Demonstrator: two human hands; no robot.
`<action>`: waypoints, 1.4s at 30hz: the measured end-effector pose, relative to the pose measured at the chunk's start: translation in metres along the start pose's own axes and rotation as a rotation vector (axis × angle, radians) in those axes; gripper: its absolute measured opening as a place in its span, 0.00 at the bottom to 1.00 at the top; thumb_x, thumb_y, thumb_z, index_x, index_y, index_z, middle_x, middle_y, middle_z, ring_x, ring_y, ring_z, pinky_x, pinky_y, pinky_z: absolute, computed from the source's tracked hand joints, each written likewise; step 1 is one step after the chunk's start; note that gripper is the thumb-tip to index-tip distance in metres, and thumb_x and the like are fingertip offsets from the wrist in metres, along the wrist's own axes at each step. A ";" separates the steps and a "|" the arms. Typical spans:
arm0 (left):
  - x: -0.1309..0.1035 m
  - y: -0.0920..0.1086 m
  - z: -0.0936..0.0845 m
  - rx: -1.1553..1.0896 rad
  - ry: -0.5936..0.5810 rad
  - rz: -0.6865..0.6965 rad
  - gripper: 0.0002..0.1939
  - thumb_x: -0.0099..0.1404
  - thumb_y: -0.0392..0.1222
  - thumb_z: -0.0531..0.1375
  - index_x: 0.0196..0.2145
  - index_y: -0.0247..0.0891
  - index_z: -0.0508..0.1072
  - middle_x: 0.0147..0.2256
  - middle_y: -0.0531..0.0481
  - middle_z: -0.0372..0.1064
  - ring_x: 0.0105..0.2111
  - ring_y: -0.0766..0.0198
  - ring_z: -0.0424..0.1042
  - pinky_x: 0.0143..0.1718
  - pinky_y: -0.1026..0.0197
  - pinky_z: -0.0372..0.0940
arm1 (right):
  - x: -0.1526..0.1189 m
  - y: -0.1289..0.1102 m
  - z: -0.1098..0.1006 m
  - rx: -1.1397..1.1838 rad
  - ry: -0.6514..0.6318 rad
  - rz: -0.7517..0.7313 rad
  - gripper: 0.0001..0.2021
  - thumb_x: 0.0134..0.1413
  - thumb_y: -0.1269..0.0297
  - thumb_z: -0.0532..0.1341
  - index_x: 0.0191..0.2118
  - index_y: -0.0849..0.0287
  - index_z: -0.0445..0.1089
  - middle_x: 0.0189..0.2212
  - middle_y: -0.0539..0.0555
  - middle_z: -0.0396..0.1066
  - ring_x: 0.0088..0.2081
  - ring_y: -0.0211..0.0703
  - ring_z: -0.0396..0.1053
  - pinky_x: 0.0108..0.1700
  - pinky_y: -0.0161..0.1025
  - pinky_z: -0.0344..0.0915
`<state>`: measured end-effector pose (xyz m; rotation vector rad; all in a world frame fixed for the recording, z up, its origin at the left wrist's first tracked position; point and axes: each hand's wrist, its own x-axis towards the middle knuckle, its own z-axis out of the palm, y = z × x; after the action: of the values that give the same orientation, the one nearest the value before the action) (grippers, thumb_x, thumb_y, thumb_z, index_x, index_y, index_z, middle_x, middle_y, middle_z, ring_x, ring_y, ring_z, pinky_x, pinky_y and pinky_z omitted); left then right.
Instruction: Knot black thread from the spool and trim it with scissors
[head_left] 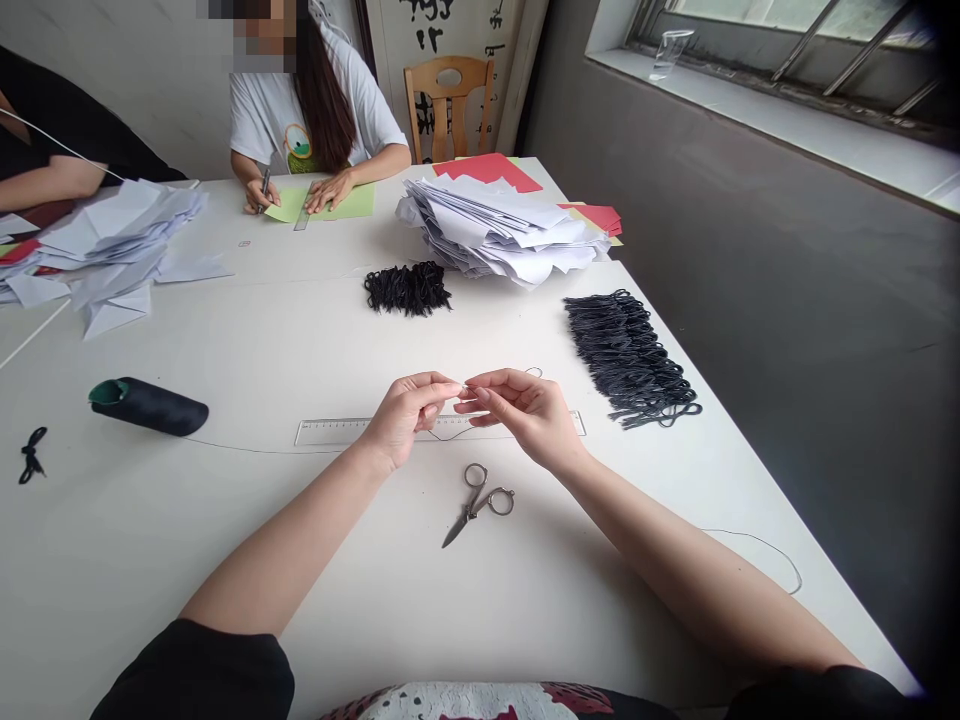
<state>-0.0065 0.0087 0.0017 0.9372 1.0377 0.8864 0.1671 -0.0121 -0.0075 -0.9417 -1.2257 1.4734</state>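
Observation:
My left hand point(411, 408) and my right hand point(523, 408) meet fingertip to fingertip over a clear ruler point(330, 432). Both are pinched closed on a thin black thread point(448, 438), which sags in a small loop below them. From the left, the thread runs along the table to a dark spool point(159, 404) lying on its side with a green core. More thread curves out beyond my right forearm. Just below my hands lies a pair of metal scissors point(471, 503), blades close together. What exactly sits between my fingertips is too small to make out.
Bundles of looped black cord lie at right point(630, 355) and behind my hands point(407, 288). A tall paper stack point(510, 225) stands at the back. Across the table a person point(322, 110) holds a pen and ruler on green paper. More papers point(120, 240) lie left.

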 end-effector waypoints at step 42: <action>-0.004 -0.015 0.013 0.060 0.095 0.246 0.05 0.53 0.42 0.67 0.23 0.39 0.80 0.19 0.54 0.64 0.20 0.72 0.56 0.22 0.64 0.51 | 0.001 0.008 0.006 0.328 0.081 0.266 0.13 0.43 0.56 0.72 0.37 0.55 0.80 0.33 0.52 0.78 0.33 0.35 0.74 0.34 0.32 0.68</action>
<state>0.0076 -0.0028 -0.0081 1.0980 1.0486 1.1176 0.1594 -0.0125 -0.0138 -0.9534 -0.7892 1.7616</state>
